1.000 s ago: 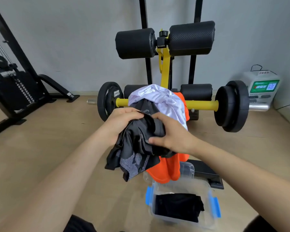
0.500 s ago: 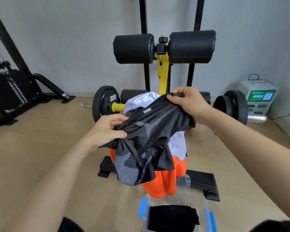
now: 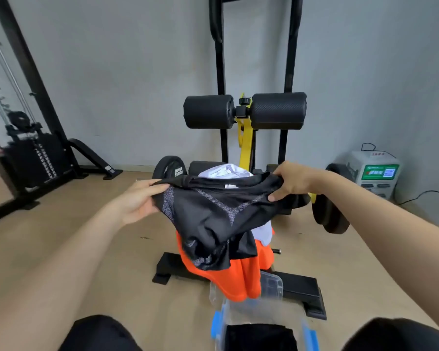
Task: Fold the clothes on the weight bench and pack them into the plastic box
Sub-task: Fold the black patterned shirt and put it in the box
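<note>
While gripping the black shirt (image 3: 213, 219) by its top edge in left hand (image 3: 137, 203) and right hand (image 3: 294, 182), holding it spread above the clothes (image 3: 249, 274) heaped on the worktop (image 3: 299, 285). Likely the opening-out before folding; next calls for neat halving, then lowering into the plastic box (image 3: 217, 325).

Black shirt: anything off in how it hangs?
The black shirt is stretched between left hand and right hand, but its lower half hangs bunched and twisted over the orange garment, not flat.
</note>
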Demonstrator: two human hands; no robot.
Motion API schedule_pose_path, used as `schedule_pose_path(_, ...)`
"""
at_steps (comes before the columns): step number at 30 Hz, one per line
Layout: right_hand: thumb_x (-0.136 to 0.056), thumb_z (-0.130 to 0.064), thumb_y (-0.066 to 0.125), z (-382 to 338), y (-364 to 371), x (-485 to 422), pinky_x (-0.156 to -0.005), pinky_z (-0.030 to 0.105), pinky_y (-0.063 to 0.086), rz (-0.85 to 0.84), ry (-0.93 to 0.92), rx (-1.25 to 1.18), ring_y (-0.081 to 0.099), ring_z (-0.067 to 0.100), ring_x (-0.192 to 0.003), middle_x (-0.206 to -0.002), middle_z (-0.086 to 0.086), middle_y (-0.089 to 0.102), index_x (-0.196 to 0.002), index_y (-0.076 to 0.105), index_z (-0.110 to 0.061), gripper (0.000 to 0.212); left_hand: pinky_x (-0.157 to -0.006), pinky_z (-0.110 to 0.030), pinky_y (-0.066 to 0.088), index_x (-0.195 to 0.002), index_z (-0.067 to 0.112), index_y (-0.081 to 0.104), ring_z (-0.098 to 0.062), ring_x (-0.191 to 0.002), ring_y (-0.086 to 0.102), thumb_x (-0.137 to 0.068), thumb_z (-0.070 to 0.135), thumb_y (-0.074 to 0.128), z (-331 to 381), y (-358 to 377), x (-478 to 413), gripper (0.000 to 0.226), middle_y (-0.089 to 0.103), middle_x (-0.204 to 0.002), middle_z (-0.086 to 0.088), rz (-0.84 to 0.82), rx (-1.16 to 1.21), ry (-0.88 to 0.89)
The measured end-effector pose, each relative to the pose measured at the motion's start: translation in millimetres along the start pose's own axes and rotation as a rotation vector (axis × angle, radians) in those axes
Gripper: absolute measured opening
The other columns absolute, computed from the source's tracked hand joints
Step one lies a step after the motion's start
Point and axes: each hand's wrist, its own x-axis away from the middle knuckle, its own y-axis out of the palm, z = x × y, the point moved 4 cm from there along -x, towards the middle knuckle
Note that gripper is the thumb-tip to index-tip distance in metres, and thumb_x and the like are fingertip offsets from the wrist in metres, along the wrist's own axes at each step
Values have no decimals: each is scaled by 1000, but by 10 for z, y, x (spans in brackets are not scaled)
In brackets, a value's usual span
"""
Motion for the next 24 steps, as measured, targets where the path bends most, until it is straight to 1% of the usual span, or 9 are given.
schedule_pose_path(2,-82,-31,78,-6,-63,65,-81,43,56,46,20,-104,66,28,-88,-93,9,72,-93,72,-13,23,-79,-39,60,-125,8,65,-26,-107,67,-97,15,55,203,61,-15,30,71,-120,-12,-14,-23,-9)
schedule_pose_path(4,-91,-21,69,35,-99,149,-81,34,56,106,52,-477,67,27,-92,-98,11,71,-100,69,-7,17,-85,-44,58,-130,7,61,-27,-110,67,-100,21,56,325,189,-67,33,70,-124,-12,7,-78,-33)
schedule_pose_path(7,-95,-11,62,194,-89,236,-70,34,56,189,127,-997,69,27,-84,-95,14,71,-105,63,-3,13,-99,-50,52,-127,12,63,-25,-113,66,-99,30,61,264,477,-115,34,72,-122,-6,-2,-238,-92)
schedule_pose_path(10,-94,-12,62,371,-58,366,-55,28,49,248,223,-1213,65,21,-61,-73,7,70,-97,63,-8,6,-88,-29,53,-118,16,68,-14,-94,66,-98,27,63,25,855,-152,24,73,-106,4,-51,-419,-63)
schedule_pose_path(13,-97,-7,54,558,-70,451,-80,32,59,300,213,-1532,70,20,-71,-82,10,73,-96,64,-3,11,-75,-18,56,-116,19,69,-8,-93,68,-95,28,67,-144,1218,-170,23,73,-102,9,-64,-459,-8)
schedule_pose_path(16,-99,1,43,738,-154,554,-74,31,62,385,129,-1763,74,22,-75,-86,15,75,-95,64,2,21,-106,-32,48,-130,28,62,-8,-121,60,-66,60,80,-332,1451,-281,74,66,-128,13,-197,-775,91)
schedule_pose_path(19,-99,2,43,956,-188,664,-84,32,59,473,83,-1726,72,23,-92,-103,16,72,-107,64,-3,23,-113,-39,38,-142,37,49,-18,-130,50,-51,75,72,-526,1537,-406,101,55,-142,12,-195,-1222,204)
schedule_pose_path(21,-98,2,47,1078,-149,729,-97,38,54,493,70,-1608,67,27,-106,-116,17,69,-115,64,-3,24,-108,-38,41,-128,39,61,-17,-118,54,-61,65,74,-600,1585,-460,74,61,-129,11,-169,-1260,252)
schedule_pose_path(24,-93,0,59,1154,-49,813,-98,46,53,471,57,-1508,66,30,-107,-115,18,68,-115,65,-5,23,-89,-35,52,-89,37,69,-3,-86,62,-78,31,82,-626,1659,-514,18,66,-94,16,-130,-1154,345)
